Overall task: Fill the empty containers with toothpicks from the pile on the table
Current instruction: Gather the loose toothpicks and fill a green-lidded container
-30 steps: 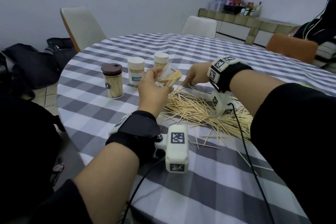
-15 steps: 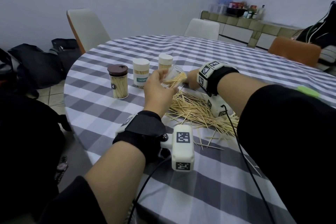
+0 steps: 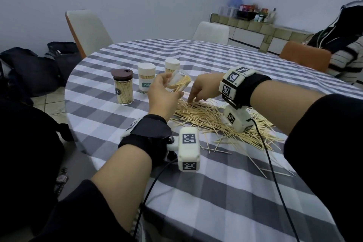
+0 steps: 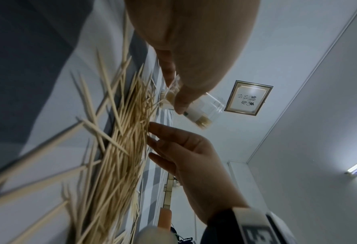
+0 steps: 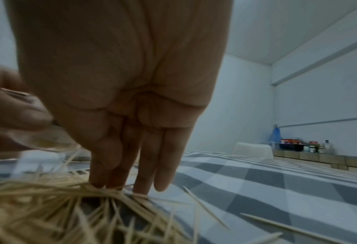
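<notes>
My left hand (image 3: 163, 95) holds a clear container (image 3: 177, 82) tilted above the table, its mouth toward the right, with a small bunch of toothpicks inside. The toothpick pile (image 3: 216, 122) is spread on the checked cloth just below and to its right. My right hand (image 3: 204, 88) reaches down beside the container, and its straight fingertips (image 5: 141, 186) touch the far left edge of the pile (image 5: 48, 206). In the left wrist view the container (image 4: 206, 107) sits above the right hand (image 4: 185, 148).
Three capped containers full of toothpicks stand left of the hands: brown-lidded (image 3: 122, 89), white-lidded with a label (image 3: 146, 77), and white-lidded (image 3: 172, 65). Loose toothpicks (image 3: 275, 172) trail toward the near right. Chairs (image 3: 88, 31) ring the round table (image 3: 216, 202). A person (image 3: 343, 61) sits far right.
My right hand's fingers have gone from curled near the container's mouth to pointing straight down onto the pile. My left hand still holds the tilted container.
</notes>
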